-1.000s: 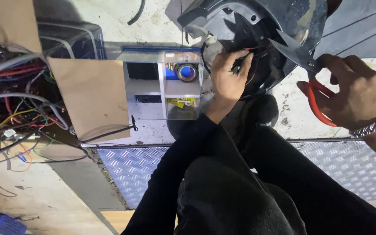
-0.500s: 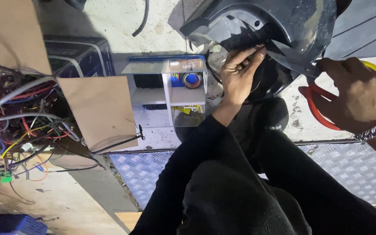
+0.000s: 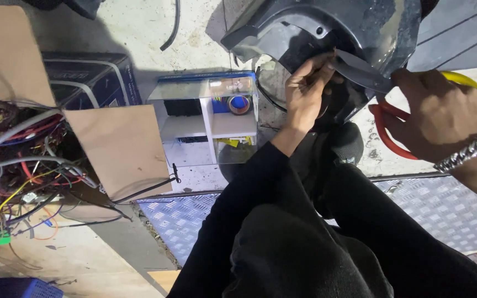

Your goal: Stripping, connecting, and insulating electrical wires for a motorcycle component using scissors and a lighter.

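Scissors with red plastic handles and long grey blades [image 3: 379,91] sit in the right hand [image 3: 443,113], whose fingers are closed through and around the handle loops; a silver chain bracelet [image 3: 467,149] circles that wrist. The blades point left, their tips meeting the fingertips of the left hand [image 3: 305,91] right against the curved black plastic housing [image 3: 327,33] that fills the top of the view. The left hand is pinched narrow at the lower edge of this housing; what it pinches is too small and dark to tell. A thin black cable [image 3: 266,94] loops down just left of that hand. Both forearms wear black sleeves, and the person's dark-clothed legs take up the lower middle.

On the concrete floor [image 3: 139,27], left of the housing, stands a small white compartment organiser with a blue rim [image 3: 205,121]; a roll of blue tape [image 3: 239,104] lies in its upper right compartment. Left of it lean brown cardboard flaps [image 3: 120,146] beside a tangle of coloured wires [image 3: 17,165]. A silver checker-plate metal sheet [image 3: 443,198] runs along the floor under the legs.
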